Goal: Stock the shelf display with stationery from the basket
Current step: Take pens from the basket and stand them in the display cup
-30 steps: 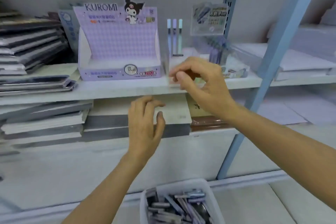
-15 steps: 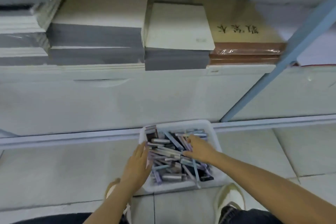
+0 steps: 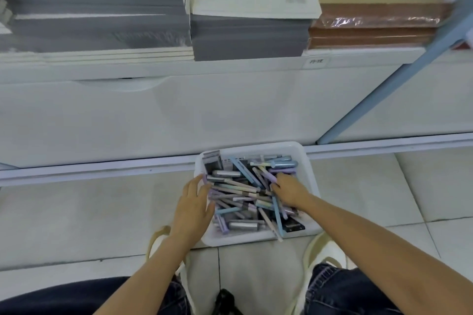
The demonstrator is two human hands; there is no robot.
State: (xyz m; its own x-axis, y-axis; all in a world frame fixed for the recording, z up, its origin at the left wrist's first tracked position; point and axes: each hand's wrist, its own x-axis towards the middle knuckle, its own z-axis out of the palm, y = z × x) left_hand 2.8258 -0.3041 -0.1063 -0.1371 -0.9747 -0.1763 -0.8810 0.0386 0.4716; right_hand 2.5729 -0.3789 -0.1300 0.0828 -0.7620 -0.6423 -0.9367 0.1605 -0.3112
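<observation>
Down from the display a sec ago: left hand (image 3: 193,206) flat on basket (image 3: 305,158) rim, fingers straight; right hand (image 3: 290,192) dug into pens (image 3: 238,186) — grip unclear. Basket sits on floor (image 3: 76,212). Risk: tangled pile — hasty pull flicks pens out.

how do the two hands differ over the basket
The left hand lies flat at the left rim of the basket, fingers fairly straight; the right hand is deeper in, fingers curled down among the pens. The left seems to hold nothing; the right's grip is hidden. Both touch the pens.
</observation>
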